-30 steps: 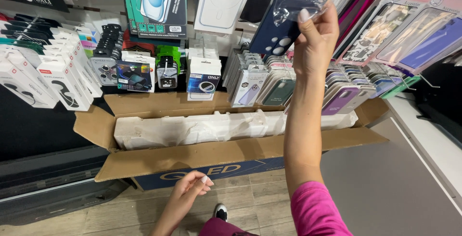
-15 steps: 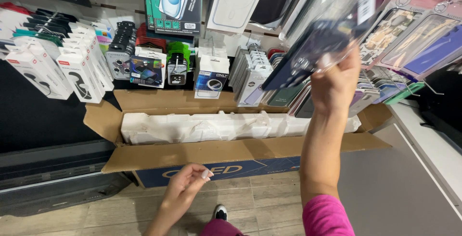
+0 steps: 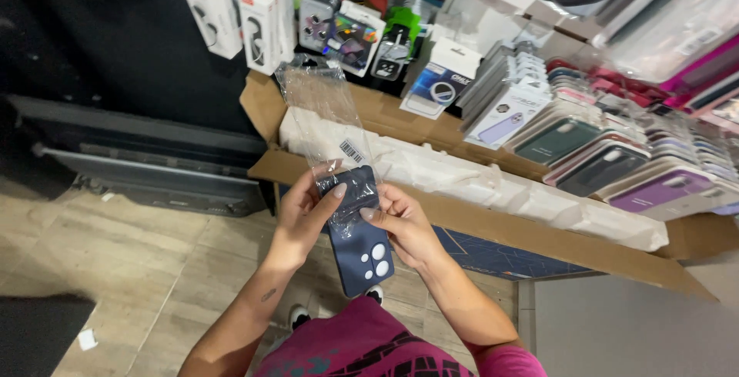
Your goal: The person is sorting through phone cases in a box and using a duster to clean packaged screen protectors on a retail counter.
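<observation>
A dark blue phone case [image 3: 360, 250] with round camera cut-outs sticks halfway out of a clear plastic sleeve [image 3: 323, 111] that stands up above my hands. My left hand [image 3: 304, 215] grips the sleeve and case from the left, thumb on the front. My right hand [image 3: 404, 227] holds the case from the right, fingers pressed on its upper part. Both hands are in front of my chest, over the wooden floor.
A long open cardboard box [image 3: 493, 227] filled with white wrapped packs [image 3: 462, 177] stands just beyond my hands. Behind it, shelves hold several boxed accessories [image 3: 254, 8] and rows of phone cases [image 3: 616, 154]. Black cabinet [image 3: 146, 161] at left; grey counter [image 3: 631, 331] at lower right.
My right hand came down from the display with the sleeved case. My left hand rose to meet it, and both now hold it. The view tilted down and left.
</observation>
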